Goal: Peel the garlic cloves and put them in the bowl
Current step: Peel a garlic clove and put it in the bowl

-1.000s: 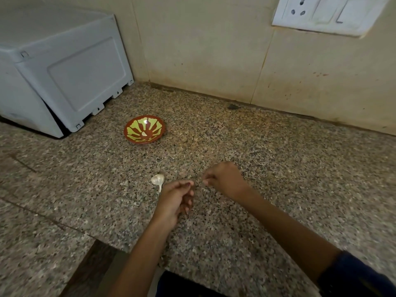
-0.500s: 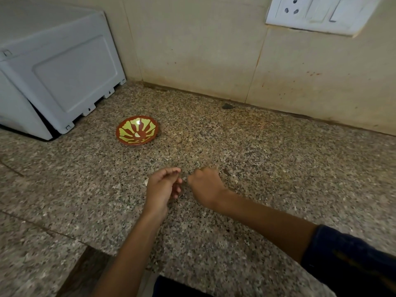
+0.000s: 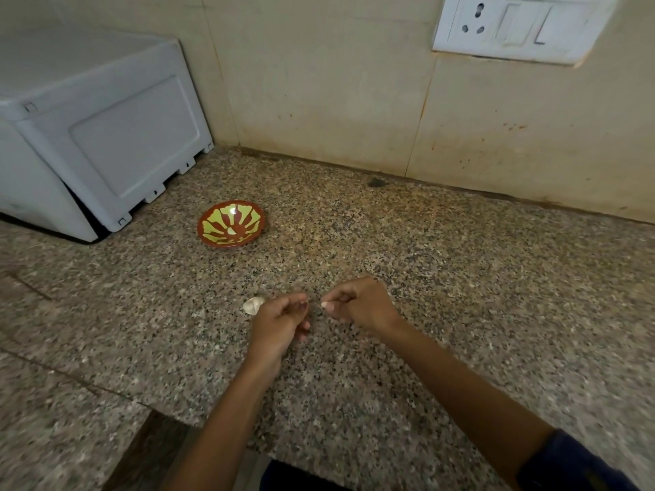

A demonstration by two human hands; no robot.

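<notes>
Speckled brown-grey granite countertop (image 3: 460,278) under both my hands. My left hand (image 3: 280,322) sits low over the stone, fingers curled inward toward the palm, thumb tip close to the forefinger. Whether anything is pinched there I cannot tell; the fingertips are blurred and turned away from me.

My right hand (image 3: 361,304) is just beside it, a narrow gap between the two. Fingers curled, thumb and forefinger drawn together with the pale thumbnail facing the left hand. Something very small may sit between those tips, but it is too small to make out.

Small off-white papery garlic piece (image 3: 253,305) lies on the stone right at the far-left edge of my left hand, against the knuckles or just short of touching; partly hidden by the hand. It is outside the curl of my fingers, not inside them.

Round red-brown ceramic bowl with yellow-green petal pattern (image 3: 231,224) stands further back and left of both hands, well apart from the garlic. A pale spot shows near its centre; cannot tell what it is.

Grey-white plastic appliance box (image 3: 102,136) at far left against the beige tiled wall (image 3: 319,83). White switch and socket plate (image 3: 521,26) upper right. Dark blue sleeve (image 3: 581,466) on my right arm.
</notes>
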